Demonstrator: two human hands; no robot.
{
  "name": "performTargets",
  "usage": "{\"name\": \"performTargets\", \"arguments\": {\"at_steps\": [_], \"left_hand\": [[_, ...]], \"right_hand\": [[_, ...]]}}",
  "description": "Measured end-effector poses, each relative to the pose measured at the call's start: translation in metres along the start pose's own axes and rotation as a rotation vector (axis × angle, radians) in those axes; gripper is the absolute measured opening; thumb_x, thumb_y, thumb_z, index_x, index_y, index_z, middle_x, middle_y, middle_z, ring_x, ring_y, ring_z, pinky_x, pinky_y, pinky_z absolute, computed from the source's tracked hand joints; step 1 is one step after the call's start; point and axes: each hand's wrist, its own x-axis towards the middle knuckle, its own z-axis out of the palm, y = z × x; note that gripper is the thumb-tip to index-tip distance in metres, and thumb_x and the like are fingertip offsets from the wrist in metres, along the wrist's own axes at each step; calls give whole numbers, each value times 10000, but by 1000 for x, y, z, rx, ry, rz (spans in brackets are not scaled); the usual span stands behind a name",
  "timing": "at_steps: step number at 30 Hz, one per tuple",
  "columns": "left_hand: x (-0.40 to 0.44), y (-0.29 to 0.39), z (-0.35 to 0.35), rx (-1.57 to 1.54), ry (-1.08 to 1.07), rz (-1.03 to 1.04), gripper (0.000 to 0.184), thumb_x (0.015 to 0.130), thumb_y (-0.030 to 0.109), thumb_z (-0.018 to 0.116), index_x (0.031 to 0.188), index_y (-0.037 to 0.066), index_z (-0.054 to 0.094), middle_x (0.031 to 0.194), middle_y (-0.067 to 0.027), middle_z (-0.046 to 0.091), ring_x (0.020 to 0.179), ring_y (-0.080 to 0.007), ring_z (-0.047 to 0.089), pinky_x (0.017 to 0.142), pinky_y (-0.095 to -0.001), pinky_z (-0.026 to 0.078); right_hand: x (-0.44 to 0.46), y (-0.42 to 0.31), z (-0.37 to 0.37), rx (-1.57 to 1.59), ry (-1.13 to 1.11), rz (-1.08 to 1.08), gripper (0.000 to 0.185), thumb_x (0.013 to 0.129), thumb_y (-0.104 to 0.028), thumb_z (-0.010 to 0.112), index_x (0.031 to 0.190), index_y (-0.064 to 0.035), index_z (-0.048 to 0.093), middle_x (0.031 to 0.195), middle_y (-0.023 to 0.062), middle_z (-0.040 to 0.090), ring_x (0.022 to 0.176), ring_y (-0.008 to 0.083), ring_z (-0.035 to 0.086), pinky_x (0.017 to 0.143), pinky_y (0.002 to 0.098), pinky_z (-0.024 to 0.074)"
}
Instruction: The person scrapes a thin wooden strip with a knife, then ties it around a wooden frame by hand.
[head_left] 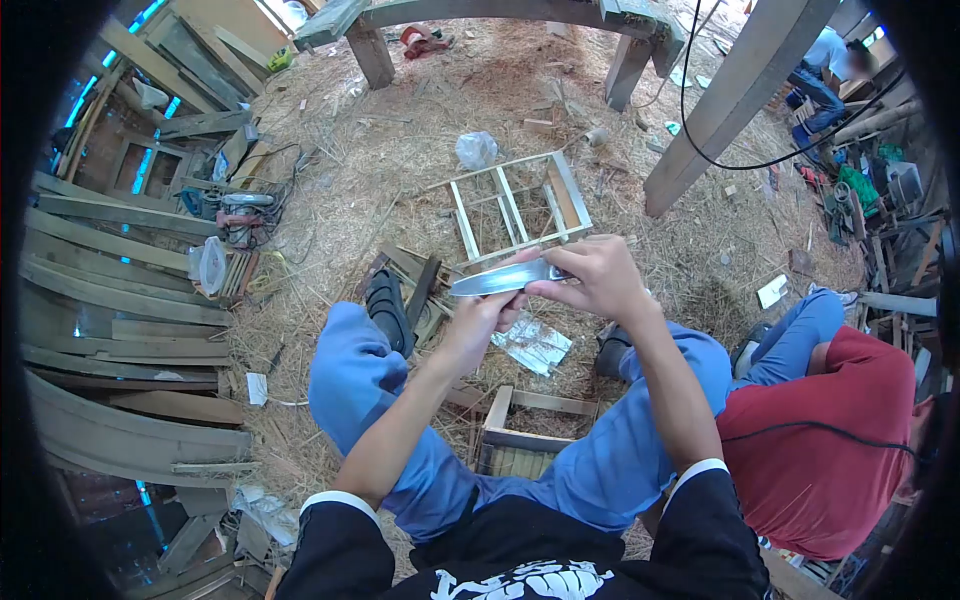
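Observation:
A knife (500,279) with a broad, shiny blade is held up in front of my knees, its tip pointing left. My right hand (600,275) is closed around its handle end, which the fingers mostly cover. Under the blade, my left hand (480,325) has its fingers bent against the metal, partly hidden by it. Below the hands, a crumpled silvery sheet (533,345) lies on the straw-covered ground. Just beyond them rests a light wooden frame (510,205) with crossbars.
Between my legs is a small wooden frame (540,403). Power tools (243,215) and stacked planks (130,275) line the left side. A wooden post (735,100) leans at the right. A person in red (820,440) sits close on my right; another person (825,75) is farther back.

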Motion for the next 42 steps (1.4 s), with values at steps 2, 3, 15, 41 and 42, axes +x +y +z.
{"name": "performTargets", "arguments": {"at_steps": [2, 3, 15, 41, 42], "left_hand": [[1, -3, -2, -16, -13, 27, 414, 1031, 188, 545, 1442, 139, 536, 762, 58, 454, 547, -18, 303, 474, -198, 221], [2, -2, -3, -10, -19, 42, 409, 1033, 191, 542, 1438, 134, 539, 763, 57, 455, 546, -18, 303, 474, -198, 222], [-2, -5, -7, -68, 12, -9, 293, 1038, 209, 526, 1281, 75, 618, 712, 59, 422, 517, -25, 307, 466, -216, 214], [-3, -3, -6, 75, -6, 89, 204, 1027, 166, 577, 1186, 53, 634, 734, 52, 433, 576, -16, 308, 485, -201, 215], [-3, -4, -6, 76, -5, 87, 190, 1026, 169, 579, 1168, 55, 634, 734, 52, 434, 576, -16, 308, 487, -201, 215]], "right_hand": [[-3, 10, -6, -28, -39, 55, 373, 775, -430, 808, 775, -73, 702, 581, 78, 600, 508, 254, 603, 498, 368, 447], [-2, 14, -11, -45, -60, 83, 366, 767, -409, 820, 812, -60, 721, 594, 83, 612, 513, 253, 608, 501, 362, 448], [0, 1, 4, 87, -94, 50, 378, 778, -437, 796, 870, -73, 746, 618, 102, 630, 550, 288, 625, 540, 379, 477], [-10, 7, 5, 77, -66, 126, 433, 815, -428, 783, 651, -68, 607, 547, 115, 557, 508, 301, 596, 486, 397, 435], [-11, 6, 5, 79, -74, 124, 404, 801, -418, 794, 696, -60, 638, 550, 107, 557, 504, 292, 587, 492, 391, 432]]}}
